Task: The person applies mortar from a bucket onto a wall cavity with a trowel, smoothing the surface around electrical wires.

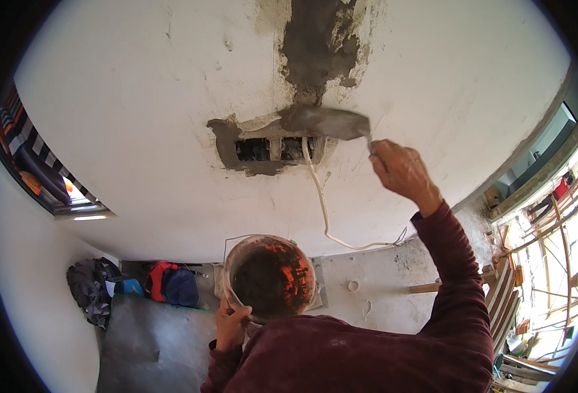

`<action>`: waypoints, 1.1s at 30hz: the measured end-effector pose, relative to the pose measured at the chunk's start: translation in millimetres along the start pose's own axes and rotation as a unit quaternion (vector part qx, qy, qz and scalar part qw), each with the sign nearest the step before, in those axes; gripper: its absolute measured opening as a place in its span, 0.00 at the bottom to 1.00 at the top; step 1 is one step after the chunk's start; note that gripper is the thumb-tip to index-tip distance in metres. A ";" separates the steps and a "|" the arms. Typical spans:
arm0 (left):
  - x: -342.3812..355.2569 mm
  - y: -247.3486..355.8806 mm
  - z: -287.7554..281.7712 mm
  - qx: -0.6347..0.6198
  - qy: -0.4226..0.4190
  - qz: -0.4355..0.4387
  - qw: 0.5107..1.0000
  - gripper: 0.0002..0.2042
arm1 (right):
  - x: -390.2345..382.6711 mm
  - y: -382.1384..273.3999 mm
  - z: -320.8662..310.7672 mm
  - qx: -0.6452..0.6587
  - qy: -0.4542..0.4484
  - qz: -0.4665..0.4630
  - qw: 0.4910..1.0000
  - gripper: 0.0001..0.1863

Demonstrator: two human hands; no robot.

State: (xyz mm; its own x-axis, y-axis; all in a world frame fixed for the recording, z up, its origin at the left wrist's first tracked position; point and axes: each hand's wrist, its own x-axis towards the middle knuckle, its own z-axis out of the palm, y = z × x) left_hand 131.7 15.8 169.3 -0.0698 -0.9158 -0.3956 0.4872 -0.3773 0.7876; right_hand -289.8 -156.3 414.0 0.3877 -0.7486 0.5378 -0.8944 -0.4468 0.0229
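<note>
Right hand: closed around the handle of the trowel [328, 122], at the end of the raised right arm; right hand [404, 171] has no other thing in it.
Left hand: thumb over the rim and fingers curled at the lower left of the bucket [295, 268]; left hand [232, 322] appears to steady it.
Trowel position: blade lies nearly level just above the right-hand box [293, 149], over the top of the cable [322, 196]. Blurred; full contact with the wall [164, 177] cannot be confirmed.
Mortar: grey patch [225, 141] along the left and lower edges of both boxes; a wider strip [315, 52] above, ragged at its sides. More lies in the bucket.
Box openings: left-hand box [253, 150] and its neighbour both dark inside.
Technique, in my judgement: press the blade flat, tilt its leading edge slightly, and draw it in one even stroke away from the openings. Feather the ragged margins. Keep the edge off the cable, and mortar out of the boxes.
Bucket handling, advised: hold it close below the work to catch droppings.
</note>
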 end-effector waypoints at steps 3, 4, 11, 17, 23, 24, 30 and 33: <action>-4.4 -0.2 -1.1 0.029 0.026 -0.009 0.999 0.13 | 7.3 17.5 -18.6 -0.004 -0.003 0.012 1.000 0.07; -5.0 0.4 -0.5 0.025 0.025 -0.007 0.999 0.13 | 10.2 21.7 -24.4 -0.003 -0.002 0.010 1.000 0.08; -11.0 4.8 3.9 0.005 0.039 -0.009 0.999 0.15 | -2.9 7.0 -52.9 0.011 0.075 0.041 0.996 0.08; -8.6 19.6 15.5 0.067 0.003 -0.003 0.998 0.17 | 7.3 11.1 -18.8 0.001 0.024 0.007 1.000 0.08; -18.4 43.0 31.0 0.168 0.005 0.023 0.985 0.27 | -19.7 21.7 -41.4 0.094 0.135 0.120 0.979 0.07; -19.6 45.6 31.3 0.181 0.009 0.024 0.983 0.28 | -33.7 11.0 -42.7 0.117 0.111 0.126 0.979 0.08; -21.7 62.1 25.7 0.184 -0.020 0.059 0.981 0.15 | -107.0 -84.7 -8.8 0.190 -0.241 0.065 0.949 0.16; -20.5 75.6 19.8 0.200 -0.047 0.059 0.977 0.05 | -121.7 -130.6 27.9 0.139 -0.306 0.030 0.941 0.16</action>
State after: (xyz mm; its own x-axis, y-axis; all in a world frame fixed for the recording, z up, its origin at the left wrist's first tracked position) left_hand 152.7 3.3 246.2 -0.1227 -0.9579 -0.2597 0.1188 -0.2740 0.9544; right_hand -214.0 -20.5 322.1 0.4705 -0.8805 -0.0576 -0.8588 -0.4420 -0.2589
